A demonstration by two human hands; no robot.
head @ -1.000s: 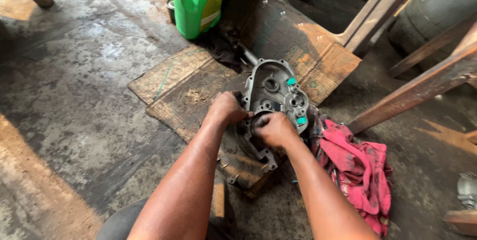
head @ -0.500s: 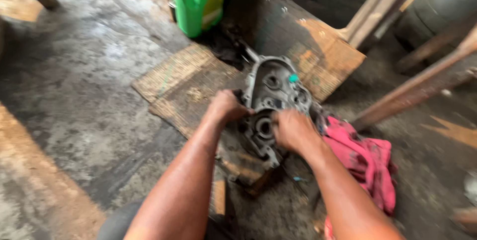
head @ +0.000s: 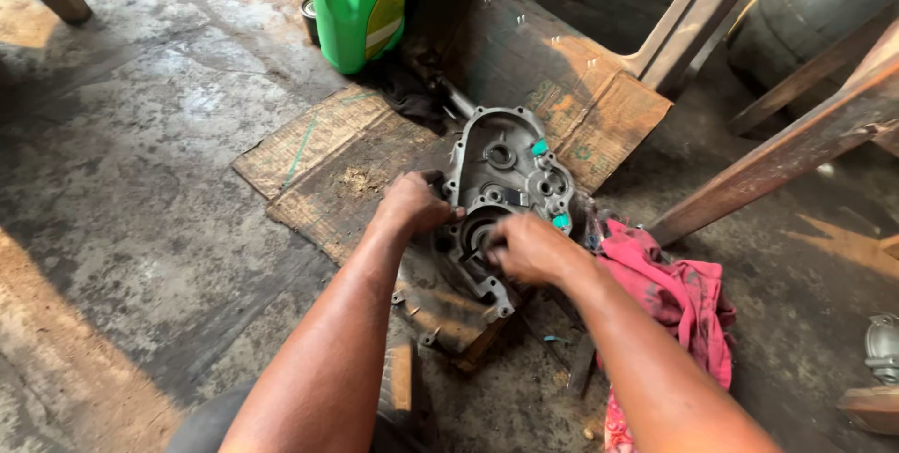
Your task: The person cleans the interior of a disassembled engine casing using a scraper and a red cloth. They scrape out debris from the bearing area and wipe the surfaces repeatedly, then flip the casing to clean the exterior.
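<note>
A grey metal engine case with several holes and two small teal plugs lies on oily cardboard on the concrete floor. My left hand grips its left edge. My right hand is closed over the round opening in the case's lower half; what its fingers hold is hidden. A small metal part lies just below the case.
A green plastic jug stands at the back. A red rag lies right of the case. Rusty metal legs slant across the right side. A grey metal part sits at the far right edge.
The view shifted slightly and blurred, then steadied. My right hand slid a little lower over the case's round opening. My left hand stayed on the left edge.
</note>
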